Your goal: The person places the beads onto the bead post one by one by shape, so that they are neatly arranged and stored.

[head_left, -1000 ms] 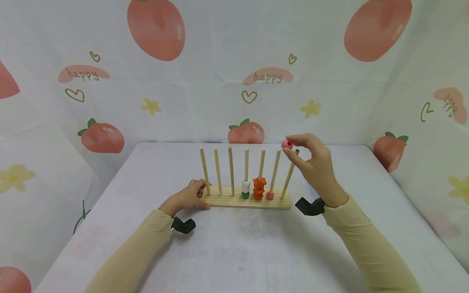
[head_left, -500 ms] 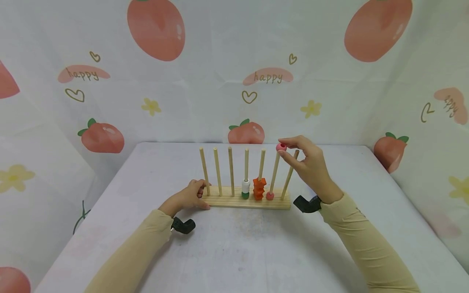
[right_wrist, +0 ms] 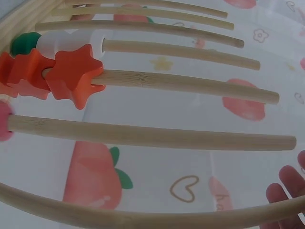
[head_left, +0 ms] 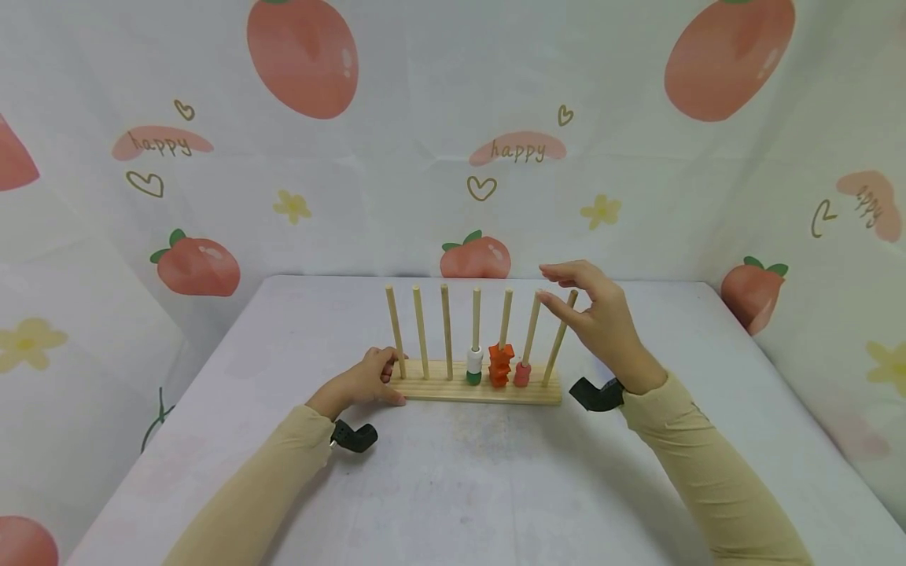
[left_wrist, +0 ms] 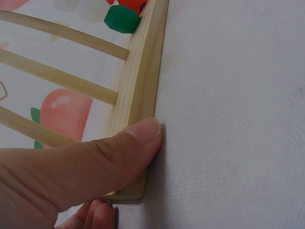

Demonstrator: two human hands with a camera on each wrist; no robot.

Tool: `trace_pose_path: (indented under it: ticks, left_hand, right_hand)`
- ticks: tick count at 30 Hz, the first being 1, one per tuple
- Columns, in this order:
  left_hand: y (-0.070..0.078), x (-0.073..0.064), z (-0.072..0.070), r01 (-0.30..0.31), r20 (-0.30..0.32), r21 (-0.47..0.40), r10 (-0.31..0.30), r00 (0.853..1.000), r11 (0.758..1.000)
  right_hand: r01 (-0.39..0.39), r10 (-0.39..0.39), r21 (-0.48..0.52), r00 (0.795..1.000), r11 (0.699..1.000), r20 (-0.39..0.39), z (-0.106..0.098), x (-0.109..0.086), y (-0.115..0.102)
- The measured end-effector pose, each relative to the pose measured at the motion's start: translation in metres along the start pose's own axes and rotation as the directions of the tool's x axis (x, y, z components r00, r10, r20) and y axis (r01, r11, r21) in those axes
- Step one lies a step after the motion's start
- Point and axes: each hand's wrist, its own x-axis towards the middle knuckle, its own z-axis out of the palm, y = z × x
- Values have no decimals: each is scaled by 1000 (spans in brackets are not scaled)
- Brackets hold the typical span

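A wooden peg stand [head_left: 439, 388] with several upright pegs sits on the table. My left hand [head_left: 359, 380] grips its left end; the left wrist view shows the thumb [left_wrist: 119, 155] along the front edge and curled fingertips [left_wrist: 101, 214] at the end. My right hand [head_left: 598, 318] is raised at the top of the second peg from the right, thumb and fingers apart, holding nothing. Pink beads [head_left: 522, 374] are stacked at that peg's foot. Orange star beads [right_wrist: 76, 74] fill the bottom of the neighbouring peg. White beads [head_left: 475, 358] stand above a green bead [head_left: 473, 378] on the middle peg.
The white table [head_left: 453, 479] stretches in front of the stand. Behind it hangs a cloth backdrop [head_left: 396, 189] printed with peaches. A green cord [head_left: 157, 417] shows at the left edge of the table.
My right hand carried a pink bead left onto the second peg from the right and let it go. The bead now lies on the lower pink one. My left hand stays put.
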Motion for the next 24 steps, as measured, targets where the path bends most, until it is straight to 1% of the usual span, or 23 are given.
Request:
trace_pose_path:
  ticks: [7,10,14,18,24]
  left_hand:
    - [0,0,0,3,-4,-1,-3,1000,1000]
    - [0,0,0,5,-4,-2,-5,1000,1000]
    - [0,0,0,6,-4,-3,-6,1000,1000]
    - [1,-1,0,3,-1,-5,-3,1000,1000]
    - [-1,0,1,6,-3,0,-6,1000,1000]
  right_hand:
    - [-35,35,17,999,999,-22,-9,-7,-1]
    - [-53,54,11,998,999,-33,-13,-14,1]
    - [-101,101,9,994,995,-42,-18,-26,6]
    - [-142,141,-16,990,990,-24,-25,-38,10]
    - [-210,213,-103,977,972,26,-41,-59,19]
